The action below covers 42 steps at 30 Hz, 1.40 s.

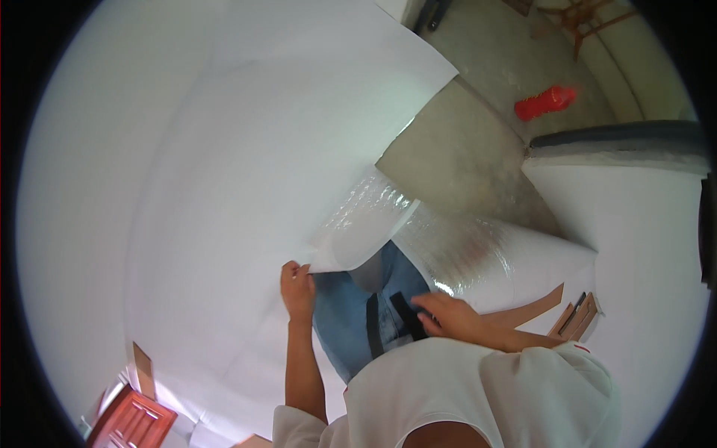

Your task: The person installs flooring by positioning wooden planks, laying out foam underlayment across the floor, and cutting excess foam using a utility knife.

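My left hand (pixel 297 290) pinches the near edge of a large white sheet (pixel 299 149) at its fingertips. Beside that hold, a glossy flap (pixel 366 213) curls over, its pale edge bending up toward the right. My right hand (pixel 448 315) is at the right of my lap, fingers apart, with nothing visible in it. Next to its fingertips hangs a black strap (pixel 408 317), and a second black strap (pixel 373 322) lies to its left. Below both hands are my blue jeans (pixel 336 306). Shiny clear film (pixel 463 246) stretches over the surface to the right.
A red bottle (pixel 545 103) lies on the grey floor (pixel 463 142) at the far right, near a wooden chair (pixel 581 19). A dark-topped ledge (pixel 620 136) juts in from the right. Brown strips (pixel 530 308) and wooden pieces (pixel 575 319) rest by my right forearm. A reddish-brown door (pixel 134 420) shows lower left.
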### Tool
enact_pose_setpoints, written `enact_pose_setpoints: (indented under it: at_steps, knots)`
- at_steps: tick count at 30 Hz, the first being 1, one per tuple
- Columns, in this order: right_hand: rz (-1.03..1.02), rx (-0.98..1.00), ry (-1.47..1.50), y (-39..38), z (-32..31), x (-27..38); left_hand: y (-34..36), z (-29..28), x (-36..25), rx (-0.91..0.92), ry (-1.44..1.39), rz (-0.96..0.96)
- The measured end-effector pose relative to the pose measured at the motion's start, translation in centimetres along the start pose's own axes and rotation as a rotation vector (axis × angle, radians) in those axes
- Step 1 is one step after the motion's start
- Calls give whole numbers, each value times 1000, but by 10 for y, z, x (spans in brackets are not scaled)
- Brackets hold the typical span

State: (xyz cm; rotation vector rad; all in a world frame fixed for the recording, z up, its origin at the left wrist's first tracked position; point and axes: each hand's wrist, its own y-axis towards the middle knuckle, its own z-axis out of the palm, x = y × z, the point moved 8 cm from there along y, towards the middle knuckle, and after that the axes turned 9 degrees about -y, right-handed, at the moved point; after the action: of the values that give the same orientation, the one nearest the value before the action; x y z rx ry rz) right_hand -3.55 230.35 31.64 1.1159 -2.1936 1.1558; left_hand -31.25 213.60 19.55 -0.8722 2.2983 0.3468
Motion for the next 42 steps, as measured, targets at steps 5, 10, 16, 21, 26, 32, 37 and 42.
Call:
enact_pose_setpoints:
  at_steps: [5,10,16,21,26,32,37,42]
  knots:
    - [27,-370,-578,-20,22,-41,-30,2,-26,-102,-23,40]
    - [88,-649,-837,10,-24,-81,-27,-31,-18,-215,9,3]
    - [236,-719,-879,45,-111,-151,-32,-98,8,-343,148,-24]
    - [204,-664,-779,73,-137,-186,-72,-180,63,-402,326,-160]
    - [182,-508,-722,108,-119,-238,-160,-228,110,-449,412,-350]
    - [295,-342,-622,155,-68,-308,-240,-166,99,-290,245,-483]
    - [225,-157,-429,185,11,-264,-270,-139,57,-349,264,-614]
    - [60,-169,-423,184,30,-229,-252,-121,58,-448,170,-733]
